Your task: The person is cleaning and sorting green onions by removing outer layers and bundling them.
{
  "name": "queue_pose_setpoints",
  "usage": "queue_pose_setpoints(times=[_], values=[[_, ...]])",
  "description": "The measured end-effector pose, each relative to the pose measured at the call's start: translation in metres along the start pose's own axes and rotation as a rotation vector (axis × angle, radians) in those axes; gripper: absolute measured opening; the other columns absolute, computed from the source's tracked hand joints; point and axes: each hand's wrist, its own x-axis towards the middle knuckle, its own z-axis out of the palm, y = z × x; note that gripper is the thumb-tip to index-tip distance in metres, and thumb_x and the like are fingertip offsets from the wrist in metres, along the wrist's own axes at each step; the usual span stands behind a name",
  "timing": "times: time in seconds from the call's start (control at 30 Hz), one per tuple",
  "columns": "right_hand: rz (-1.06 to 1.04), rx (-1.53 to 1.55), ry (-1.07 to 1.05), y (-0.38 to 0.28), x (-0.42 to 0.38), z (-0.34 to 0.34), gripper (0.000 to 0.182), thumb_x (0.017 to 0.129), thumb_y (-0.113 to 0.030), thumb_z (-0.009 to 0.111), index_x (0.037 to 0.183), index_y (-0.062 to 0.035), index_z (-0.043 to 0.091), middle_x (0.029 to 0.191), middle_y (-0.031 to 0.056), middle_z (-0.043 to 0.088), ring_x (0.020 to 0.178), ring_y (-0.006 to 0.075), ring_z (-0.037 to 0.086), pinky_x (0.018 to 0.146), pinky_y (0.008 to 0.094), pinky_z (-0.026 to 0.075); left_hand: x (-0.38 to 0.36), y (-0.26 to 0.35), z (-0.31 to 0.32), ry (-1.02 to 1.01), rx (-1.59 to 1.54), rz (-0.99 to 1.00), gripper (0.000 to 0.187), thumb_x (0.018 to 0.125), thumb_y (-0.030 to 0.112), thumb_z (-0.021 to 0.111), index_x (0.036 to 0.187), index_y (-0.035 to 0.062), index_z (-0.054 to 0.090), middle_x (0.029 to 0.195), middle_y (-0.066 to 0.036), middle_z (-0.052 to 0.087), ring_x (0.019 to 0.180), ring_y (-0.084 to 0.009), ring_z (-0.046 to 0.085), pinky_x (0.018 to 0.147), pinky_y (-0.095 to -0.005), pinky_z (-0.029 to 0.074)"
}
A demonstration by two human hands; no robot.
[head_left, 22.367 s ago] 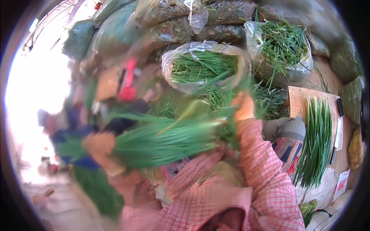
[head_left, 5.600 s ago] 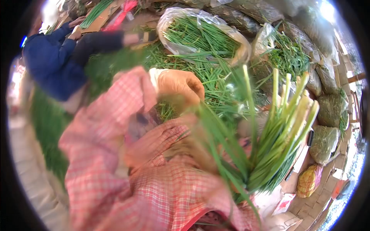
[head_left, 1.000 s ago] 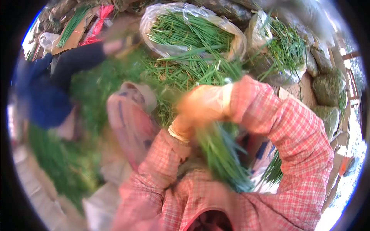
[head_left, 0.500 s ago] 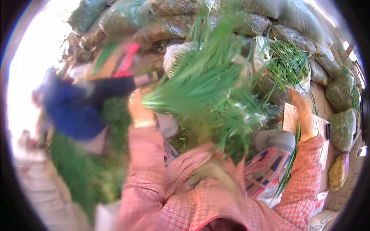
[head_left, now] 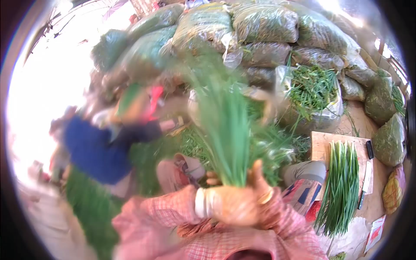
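A bunch of long green chives (head_left: 229,143) stands upright before my chest, its leaves blurred by motion. Around its base is my left hand (head_left: 236,203), with a white band at the wrist. My right hand (head_left: 258,178) meets it at the same base, thumb pointing up along the stalks; part of it is hidden behind the left hand. To my right, another bunch of chives (head_left: 340,186) lies lengthwise on a wooden board (head_left: 320,141). A knife (head_left: 365,182) rests beside that bunch, near a black-handled tool (head_left: 369,149).
Stuffed plastic sacks (head_left: 264,26) are piled along the back. An open sack (head_left: 314,91) of cut greens stands behind the board. At left sits a person in a blue top (head_left: 93,145), near a heap of greens (head_left: 86,216). Loose greens (head_left: 277,147) lie beyond my hands.
My left hand has brought the chives inward from the left and turned them upright. My right hand has moved from the board to the bunch's base, uncovering the chives lying there.
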Motion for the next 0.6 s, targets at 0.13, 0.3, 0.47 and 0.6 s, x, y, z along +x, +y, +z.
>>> queue_pose_setpoints(times=[0.13,0.3,0.47,0.6], values=[[-0.173,-0.149,-0.074,0.004,-0.014,-0.046,0.075,0.079,-0.049,0.058,0.131,-0.0004,0.035,0.121,0.0176,0.048,0.106,0.0264,0.05,0.091,0.0396,0.044,0.012,0.021,0.041,-0.165,-0.287,0.039,0.02,0.071,0.024,0.052,0.055,0.0107,0.052,0.052,-0.002,0.048,0.046,-0.0173,0.048,0.046,-0.0294,0.041],[-0.365,-0.046,0.195,0.001,-0.048,-0.05,0.051,0.081,-0.026,0.061,0.12,0.0017,0.044,0.098,0.013,0.055,0.086,0.0168,0.054,0.075,0.0304,0.047,0.055,0.03,0.035,0.222,-0.01,-0.027,0.016,0.072,0.019,0.052,0.081,0.0105,0.061,0.086,-0.005,0.061,0.076,-0.0186,0.058,0.067,-0.0268,0.049],[-0.613,-0.16,0.372,-0.013,-0.045,-0.063,0.049,0.075,-0.011,0.067,0.12,-0.0032,0.046,0.099,0.0076,0.057,0.088,0.0164,0.056,0.076,0.0301,0.048,0.007,0.057,0.039,0.667,-0.765,-1.093,0.09,0.065,0.028,0.078,0.132,-0.0002,0.026,0.125,-0.014,0.043,0.112,-0.0296,0.047,0.099,-0.0405,0.033],[-0.758,-0.403,0.497,0.001,-0.037,-0.063,0.049,0.075,-0.005,0.066,0.12,-0.0022,0.047,0.105,0.0046,0.056,0.095,0.016,0.054,0.083,0.03,0.045,0.026,0.034,0.056,0.897,-1.87,-1.289,0.08,0.066,0.002,0.073,0.132,0.0034,0.029,0.117,-0.01,0.046,0.106,-0.0213,0.049,0.089,-0.0329,0.042]])
